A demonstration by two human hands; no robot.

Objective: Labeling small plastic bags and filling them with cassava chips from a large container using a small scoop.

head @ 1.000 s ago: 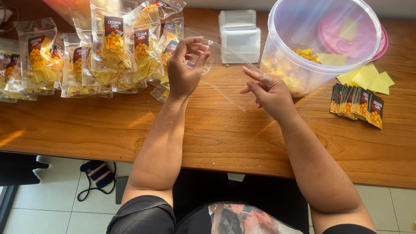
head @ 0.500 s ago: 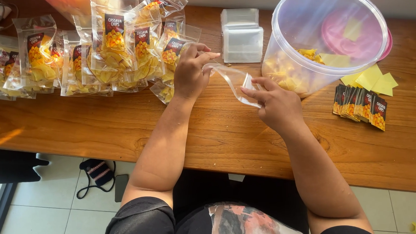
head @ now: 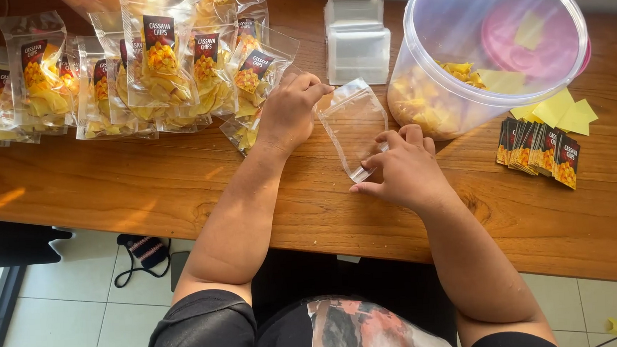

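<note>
An empty clear zip pouch [head: 354, 125] lies flat on the wooden table [head: 183, 194] between my hands. My left hand [head: 290, 111] pinches its upper left corner near the zip end. My right hand [head: 405, 170] rests on the table and presses the pouch's lower right edge with its fingertips. Just left of my left hand lie several filled pouches of yellow chips [head: 155, 69] with dark labels. A big clear tub [head: 488, 48] holding yellow chips stands to the upper right, close to my right hand.
A stack of empty clear pouches [head: 356, 41] sits behind the held pouch. A fan of dark label cards [head: 541, 151] and some yellow paper slips [head: 562, 109] lie at the right. A pink lid shows through the tub. Tiled floor lies below the table edge.
Both hands came down from above the table. The clear pouch, first held up in the air between them, now lies flat on the wood under their fingers.
</note>
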